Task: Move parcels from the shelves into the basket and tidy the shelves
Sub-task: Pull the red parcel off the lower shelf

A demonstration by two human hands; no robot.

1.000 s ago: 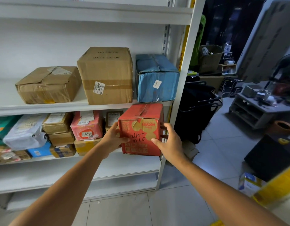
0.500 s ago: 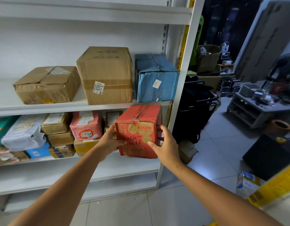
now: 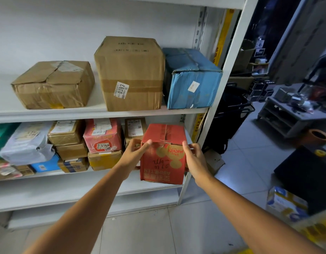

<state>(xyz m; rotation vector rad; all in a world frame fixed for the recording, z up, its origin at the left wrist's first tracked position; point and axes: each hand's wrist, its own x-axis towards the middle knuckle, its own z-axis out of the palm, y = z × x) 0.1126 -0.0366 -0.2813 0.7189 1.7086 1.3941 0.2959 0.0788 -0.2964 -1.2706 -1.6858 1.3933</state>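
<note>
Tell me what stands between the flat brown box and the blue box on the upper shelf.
The tall brown carton labelled 0393, close beside the blue box, seen in the head view.

I see a red box [image 3: 163,154] with gold round prints and black handwriting, a blue box [image 3: 191,83], a brown box [image 3: 131,70], a pink parcel [image 3: 103,136], white shelves [image 3: 96,113].

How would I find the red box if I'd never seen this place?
Find the white shelving and follow its packed lower shelf to the right end. There a left hand and a right hand hold the red box. Unlike the paler pink parcel nearby, it has gold circles and black handwriting.
</note>
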